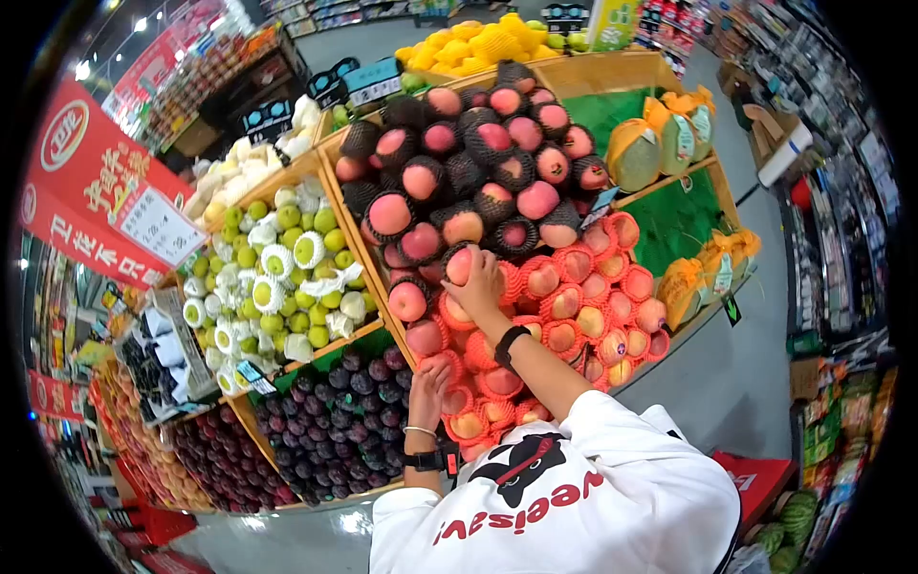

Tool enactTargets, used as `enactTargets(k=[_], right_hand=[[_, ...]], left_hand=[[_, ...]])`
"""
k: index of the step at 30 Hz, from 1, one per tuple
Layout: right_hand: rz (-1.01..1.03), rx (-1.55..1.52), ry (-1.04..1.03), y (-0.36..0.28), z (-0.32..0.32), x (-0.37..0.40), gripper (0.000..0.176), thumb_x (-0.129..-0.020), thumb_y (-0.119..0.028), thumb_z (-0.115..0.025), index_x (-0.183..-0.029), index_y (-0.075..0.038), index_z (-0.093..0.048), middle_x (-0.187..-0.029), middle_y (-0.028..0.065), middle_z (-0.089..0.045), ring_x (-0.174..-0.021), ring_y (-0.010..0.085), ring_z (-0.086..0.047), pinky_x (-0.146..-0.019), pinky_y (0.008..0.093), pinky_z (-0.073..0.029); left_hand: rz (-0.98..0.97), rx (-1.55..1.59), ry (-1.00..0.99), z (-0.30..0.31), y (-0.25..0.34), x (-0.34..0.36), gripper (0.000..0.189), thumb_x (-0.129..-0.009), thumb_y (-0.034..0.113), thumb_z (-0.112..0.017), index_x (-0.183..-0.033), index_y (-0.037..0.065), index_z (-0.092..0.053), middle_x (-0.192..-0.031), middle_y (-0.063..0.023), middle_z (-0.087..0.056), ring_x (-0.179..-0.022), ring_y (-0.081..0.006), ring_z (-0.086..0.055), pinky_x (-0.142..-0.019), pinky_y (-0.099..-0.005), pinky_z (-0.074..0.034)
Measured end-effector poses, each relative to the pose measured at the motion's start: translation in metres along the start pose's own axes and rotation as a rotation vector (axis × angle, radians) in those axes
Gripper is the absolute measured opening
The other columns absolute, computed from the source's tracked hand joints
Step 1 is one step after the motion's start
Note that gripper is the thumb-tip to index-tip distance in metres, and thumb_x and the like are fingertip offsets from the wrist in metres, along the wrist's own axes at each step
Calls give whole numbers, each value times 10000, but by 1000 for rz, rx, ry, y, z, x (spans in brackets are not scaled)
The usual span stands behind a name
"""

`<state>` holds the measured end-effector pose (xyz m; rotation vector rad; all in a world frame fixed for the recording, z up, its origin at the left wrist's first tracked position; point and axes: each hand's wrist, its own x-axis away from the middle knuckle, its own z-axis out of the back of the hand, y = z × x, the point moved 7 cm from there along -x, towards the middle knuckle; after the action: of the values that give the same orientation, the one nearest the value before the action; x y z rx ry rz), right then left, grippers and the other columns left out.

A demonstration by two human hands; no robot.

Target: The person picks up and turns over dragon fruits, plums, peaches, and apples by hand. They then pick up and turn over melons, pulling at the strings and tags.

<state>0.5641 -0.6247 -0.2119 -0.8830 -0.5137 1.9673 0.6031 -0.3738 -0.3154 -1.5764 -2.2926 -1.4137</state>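
My right hand (481, 288) is closed around a red apple (460, 265) at the near edge of a heap of apples in black foam nets (497, 202). Beneath that wrist lie apples in pinkish-red foam nets (562, 304). Lower and to the left, my left hand (429, 388) rests against the pinkish-red nets with its fingers loosely bent, and no fruit shows in it. A bare-looking red apple (424, 338) sits just above its fingertips. Black bands circle both wrists.
Wooden dividers (361, 251) separate the bins. Green pears (271, 277) and dark plums (335, 421) lie to the left. Netted melons (635, 155) stand at the right, with yellow fruit (478, 46) at the back. A red sign (100, 182) hangs left; shelves (846, 220) line the right.
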Motion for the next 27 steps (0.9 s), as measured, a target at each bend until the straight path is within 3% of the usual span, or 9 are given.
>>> enactTargets(k=[5, 7, 10, 13, 14, 17, 21, 25, 27], right_hand=[[16, -160, -201, 3, 23, 1, 931, -637, -323, -828, -1378, -95, -313, -1438, 269, -272, -1262, 453, -358, -1023, 482, -345], [86, -212, -115, 2, 40, 15, 805, -665, -245, -794, -1331, -83, -371, -1403, 277, -309, -1253, 447, -370, -1016, 470, -356], [168, -290, -257, 10, 54, 50, 627, -690, -161, -735, -1243, -66, -454, -1327, 247, -388, -1212, 429, -407, -984, 460, -383], [111, -313, -376, 39, 45, 100, 442, -705, -88, -671, -1121, -48, -528, -1214, 199, -461, -1135, 396, -458, -940, 455, -410], [166, -331, -352, 40, 49, 111, 308, -728, -50, -627, -1031, -39, -573, -1142, 159, -499, -1056, 363, -499, -901, 437, -432], [57, -573, -443, 57, 59, 146, 311, -722, -35, -589, -1031, -60, -576, -1111, 165, -519, -1027, 364, -527, -849, 431, -452], [139, -467, -516, 45, 94, 172, 271, -763, -30, -591, -1033, -46, -597, -1145, 136, -523, -1049, 325, -524, -869, 368, -465], [-87, -578, -546, 65, 109, 193, 252, -788, -58, -602, -1039, -50, -595, -1146, 134, -532, -1064, 304, -527, -862, 369, -464], [-95, -522, -493, 86, 116, 202, 249, -794, -66, -604, -1041, -35, -589, -1101, 131, -548, -1049, 290, -536, -858, 362, -463]], left_hand=[[-75, -319, 180, -26, -4, 17, 310, -953, 164, -457, -1220, 40, -363, -1242, -180, -519, -1162, -266, -535, -987, -343, -434], [-86, -357, 83, -41, -10, 26, 319, -958, 170, -462, -1217, 2, -381, -1206, -181, -524, -1086, -250, -570, -889, -299, -491], [17, -461, -22, -39, -40, 29, 248, -953, 143, -464, -1163, 12, -439, -1115, -157, -584, -975, -211, -620, -802, -275, -511], [213, -604, -81, -31, -74, 28, 263, -929, 143, -486, -1147, 0, -448, -1096, -148, -598, -939, -212, -618, -787, -283, -502], [192, -690, -116, -32, -77, 31, 259, -924, 151, -492, -1130, -4, -469, -1096, -141, -598, -949, -219, -617, -786, -285, -499], [235, -721, -220, -37, -98, 35, 215, -953, 153, -447, -1127, 35, -491, -1131, -96, -588, -994, -200, -618, -820, -299, -485], [234, -803, -295, -39, -119, 32, 214, -938, 136, -449, -1113, 27, -505, -1152, -91, -569, -950, -188, -607, -826, -301, -482], [258, -791, -399, -47, -134, 36, 227, -932, 191, -500, -1064, 11, -543, -981, -85, -601, -757, -157, -589, -662, -267, -497], [301, -881, -415, -53, -140, 34, 210, -933, 179, -502, -1060, 17, -545, -940, -75, -595, -728, -140, -577, -617, -251, -482]])
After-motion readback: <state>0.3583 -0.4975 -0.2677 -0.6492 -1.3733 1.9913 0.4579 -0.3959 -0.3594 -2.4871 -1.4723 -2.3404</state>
